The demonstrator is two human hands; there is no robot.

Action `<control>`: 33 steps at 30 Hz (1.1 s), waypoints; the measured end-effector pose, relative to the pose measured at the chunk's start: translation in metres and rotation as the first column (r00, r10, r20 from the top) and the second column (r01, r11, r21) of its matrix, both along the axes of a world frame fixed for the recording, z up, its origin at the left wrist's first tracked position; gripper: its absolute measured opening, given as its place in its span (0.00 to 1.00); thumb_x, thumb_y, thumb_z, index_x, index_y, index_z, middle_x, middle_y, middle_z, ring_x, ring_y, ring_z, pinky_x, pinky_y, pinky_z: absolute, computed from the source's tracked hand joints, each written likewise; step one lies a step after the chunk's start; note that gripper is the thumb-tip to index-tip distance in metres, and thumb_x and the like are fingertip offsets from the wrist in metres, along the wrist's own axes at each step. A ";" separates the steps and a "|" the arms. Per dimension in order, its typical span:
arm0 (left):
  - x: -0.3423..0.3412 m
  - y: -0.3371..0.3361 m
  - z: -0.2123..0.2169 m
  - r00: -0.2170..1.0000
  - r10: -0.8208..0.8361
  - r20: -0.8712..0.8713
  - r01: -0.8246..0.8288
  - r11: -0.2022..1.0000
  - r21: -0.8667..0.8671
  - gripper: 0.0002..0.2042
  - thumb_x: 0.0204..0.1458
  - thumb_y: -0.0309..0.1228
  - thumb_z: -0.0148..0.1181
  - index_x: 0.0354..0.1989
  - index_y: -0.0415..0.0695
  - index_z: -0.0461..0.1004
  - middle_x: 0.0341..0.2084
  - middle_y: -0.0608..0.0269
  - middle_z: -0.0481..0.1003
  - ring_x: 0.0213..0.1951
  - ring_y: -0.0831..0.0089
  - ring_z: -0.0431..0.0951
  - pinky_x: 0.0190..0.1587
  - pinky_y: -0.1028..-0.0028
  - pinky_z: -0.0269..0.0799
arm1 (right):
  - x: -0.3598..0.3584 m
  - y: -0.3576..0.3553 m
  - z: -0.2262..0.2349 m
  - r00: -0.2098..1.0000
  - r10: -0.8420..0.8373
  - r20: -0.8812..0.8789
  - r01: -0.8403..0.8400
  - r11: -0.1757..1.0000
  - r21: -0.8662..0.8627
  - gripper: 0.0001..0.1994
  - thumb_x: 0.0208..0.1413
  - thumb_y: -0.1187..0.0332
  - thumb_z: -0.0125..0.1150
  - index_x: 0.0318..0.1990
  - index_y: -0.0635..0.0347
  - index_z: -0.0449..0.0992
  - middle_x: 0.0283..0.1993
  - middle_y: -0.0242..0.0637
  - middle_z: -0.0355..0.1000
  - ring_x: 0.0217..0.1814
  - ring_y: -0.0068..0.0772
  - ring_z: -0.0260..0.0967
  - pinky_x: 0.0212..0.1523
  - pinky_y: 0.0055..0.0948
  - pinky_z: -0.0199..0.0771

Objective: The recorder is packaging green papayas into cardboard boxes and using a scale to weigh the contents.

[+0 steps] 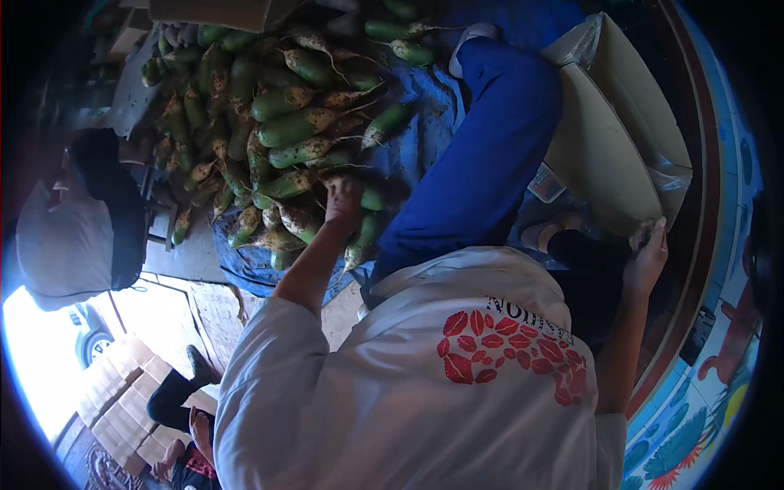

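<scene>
**Green radishes – handling and packaging notes**

Green radishes (286, 126): heaped on a blue tarp (416, 139) on the floor, 10 to 12 o'clock. Long, stiff and probably heavy for their size. The skins are muddy with thin trailing roots, so grip is likely gritty rather than slick. Best taken round the thick middle, not the root tail.

Left hand (343, 200): lies on a radish at the near edge of the heap, back upward. Cannot tell how the fingers are set.

Right hand (648, 253): fingers pinched on the rim of an open tan cardboard box (604, 155) at 2 o'clock, which has a clear plastic liner (674, 175).

Pale flat cartons (122, 392): stacked at 8 o'clock.

Painted wall (694, 425): blue with leaf shapes, 4 o'clock
</scene>
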State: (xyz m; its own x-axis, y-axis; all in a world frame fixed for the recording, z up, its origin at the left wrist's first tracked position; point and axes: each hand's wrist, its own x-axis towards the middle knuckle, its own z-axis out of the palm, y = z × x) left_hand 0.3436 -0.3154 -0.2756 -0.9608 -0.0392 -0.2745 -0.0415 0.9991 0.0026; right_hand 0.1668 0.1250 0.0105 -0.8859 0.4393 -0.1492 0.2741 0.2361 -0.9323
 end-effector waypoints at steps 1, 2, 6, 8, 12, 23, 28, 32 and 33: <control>-0.004 0.005 -0.014 1.000 -0.002 0.006 0.002 1.000 0.008 0.17 0.43 0.32 0.51 0.45 0.48 0.68 0.48 0.57 0.65 0.53 0.61 0.61 0.56 0.55 0.53 | -0.001 0.002 0.001 1.000 -0.002 0.006 0.002 1.000 0.008 0.16 0.59 0.57 0.43 0.28 0.58 0.68 0.19 0.23 0.57 0.20 0.14 0.51 0.22 0.17 0.48; -0.007 0.010 -0.027 0.995 -0.099 -0.007 0.099 0.995 0.033 0.17 0.44 0.32 0.50 0.46 0.48 0.68 0.50 0.56 0.64 0.54 0.61 0.60 0.56 0.52 0.50 | -0.001 0.006 0.002 0.999 0.040 0.002 -0.040 0.999 0.013 0.16 0.59 0.57 0.43 0.27 0.59 0.68 0.19 0.24 0.57 0.20 0.15 0.51 0.22 0.17 0.48; -0.033 0.028 -0.048 0.923 -0.164 0.347 0.190 0.981 -0.042 0.20 0.47 0.30 0.47 0.52 0.49 0.61 0.52 0.57 0.59 0.57 0.61 0.57 0.56 0.50 0.50 | -0.001 0.003 0.007 1.000 0.010 0.013 -0.012 0.995 0.095 0.17 0.59 0.57 0.42 0.27 0.60 0.68 0.18 0.25 0.55 0.19 0.16 0.50 0.21 0.18 0.47; -0.045 0.032 -0.046 0.887 -0.179 0.426 0.224 0.973 -0.056 0.19 0.47 0.30 0.47 0.51 0.50 0.62 0.51 0.58 0.60 0.56 0.62 0.58 0.55 0.51 0.51 | -0.003 0.004 0.009 0.999 0.018 0.034 -0.023 0.991 0.133 0.17 0.59 0.57 0.41 0.27 0.60 0.68 0.18 0.25 0.55 0.19 0.15 0.49 0.21 0.18 0.47; -0.043 0.024 -0.055 0.888 -0.243 0.390 0.261 0.965 0.006 0.14 0.48 0.33 0.47 0.44 0.50 0.68 0.40 0.62 0.69 0.48 0.64 0.67 0.53 0.48 0.53 | -0.010 -0.010 0.008 0.999 -0.025 0.024 0.020 0.987 0.162 0.18 0.60 0.57 0.40 0.26 0.60 0.67 0.17 0.25 0.55 0.18 0.15 0.48 0.20 0.18 0.46; -0.082 -0.041 0.067 0.811 0.564 -0.159 -0.280 0.611 0.740 0.31 0.29 0.27 0.67 0.46 0.41 0.61 0.37 0.60 0.69 0.40 0.65 0.70 0.46 0.70 0.65 | -0.032 -0.048 0.024 0.966 0.230 -0.120 -0.215 0.969 0.122 0.18 0.61 0.58 0.39 0.24 0.60 0.67 0.18 0.25 0.55 0.19 0.14 0.49 0.21 0.17 0.47; -0.114 -0.048 0.187 0.487 0.871 0.065 -0.074 -0.033 0.997 0.25 0.40 0.23 0.63 0.47 0.38 0.60 0.40 0.60 0.67 0.40 0.75 0.68 0.45 0.76 0.64 | -0.044 -0.092 0.043 0.833 0.524 -0.176 -0.493 0.849 0.192 0.13 0.58 0.66 0.44 0.25 0.63 0.69 0.21 0.28 0.61 0.20 0.15 0.54 0.22 0.17 0.54; -0.140 -0.058 0.253 0.398 0.913 0.091 0.292 -0.221 0.930 0.23 0.44 0.24 0.58 0.49 0.37 0.59 0.42 0.57 0.67 0.42 0.67 0.70 0.46 0.70 0.67 | -0.066 -0.161 0.073 0.438 0.853 -0.285 -0.621 0.516 0.590 0.04 0.43 0.73 0.59 0.28 0.62 0.71 0.26 0.37 0.66 0.30 0.32 0.67 0.29 0.28 0.67; -0.149 -0.052 0.273 0.434 0.898 0.068 0.370 -0.246 0.896 0.22 0.45 0.26 0.57 0.50 0.37 0.59 0.44 0.56 0.67 0.43 0.65 0.70 0.46 0.68 0.68 | -0.072 -0.179 0.077 0.309 0.890 -0.335 -0.518 0.452 0.726 0.09 0.40 0.71 0.62 0.31 0.60 0.71 0.31 0.38 0.67 0.33 0.35 0.67 0.32 0.31 0.68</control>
